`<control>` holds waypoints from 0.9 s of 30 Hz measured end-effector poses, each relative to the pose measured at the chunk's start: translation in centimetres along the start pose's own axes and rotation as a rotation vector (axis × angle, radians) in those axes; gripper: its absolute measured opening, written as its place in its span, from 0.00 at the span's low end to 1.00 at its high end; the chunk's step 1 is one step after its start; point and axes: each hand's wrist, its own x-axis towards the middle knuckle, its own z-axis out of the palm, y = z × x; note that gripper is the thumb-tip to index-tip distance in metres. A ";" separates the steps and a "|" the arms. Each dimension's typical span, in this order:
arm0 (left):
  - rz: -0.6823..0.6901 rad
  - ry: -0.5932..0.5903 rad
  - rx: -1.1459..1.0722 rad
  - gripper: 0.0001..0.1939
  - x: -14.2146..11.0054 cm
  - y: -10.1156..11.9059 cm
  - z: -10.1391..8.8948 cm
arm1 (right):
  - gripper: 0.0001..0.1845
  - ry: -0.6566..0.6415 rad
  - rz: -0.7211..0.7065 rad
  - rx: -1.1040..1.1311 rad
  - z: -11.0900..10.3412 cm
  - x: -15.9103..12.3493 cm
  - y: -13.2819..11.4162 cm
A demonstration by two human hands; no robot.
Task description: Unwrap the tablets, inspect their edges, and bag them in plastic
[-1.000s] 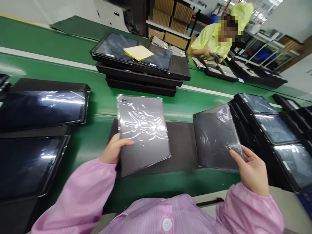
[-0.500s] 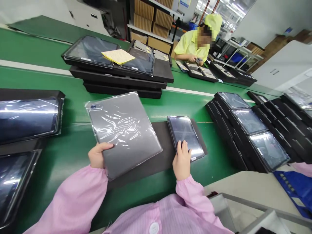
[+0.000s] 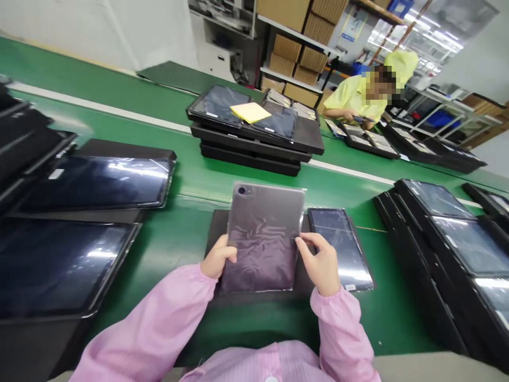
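Note:
A grey tablet (image 3: pixel 264 239) in clear plastic film is raised in front of me, its back with the round camera facing me. My left hand (image 3: pixel 218 257) grips its left edge, thumb on the back. At the right edge, my right hand (image 3: pixel 320 260) pinches the tablet or its film between thumb and fingers. Beneath lies a dark mat (image 3: pixel 218 223) on the green bench. A second tablet (image 3: pixel 338 244), screen up and in film, rests on the mat's right side, partly behind my right hand.
Film-wrapped tablets (image 3: pixel 67 265) lie on black trays at left. More tablets on stacked black trays (image 3: pixel 417 265) stand at right. Across the bench, a tray stack (image 3: pixel 254 164) carries tablets and a yellow pad (image 3: pixel 250 112). A co-worker in yellow (image 3: pixel 358 95) handles small parts beyond.
My right hand has left the second tablet and taken the right edge of the grey one. The grey tablet has turned more upright. The view has swung left.

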 end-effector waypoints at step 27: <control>0.103 -0.282 -0.053 0.05 -0.7 -1.7 -0.9 | 0.23 -0.759 -0.937 0.551 7.3 -7.9 -6.5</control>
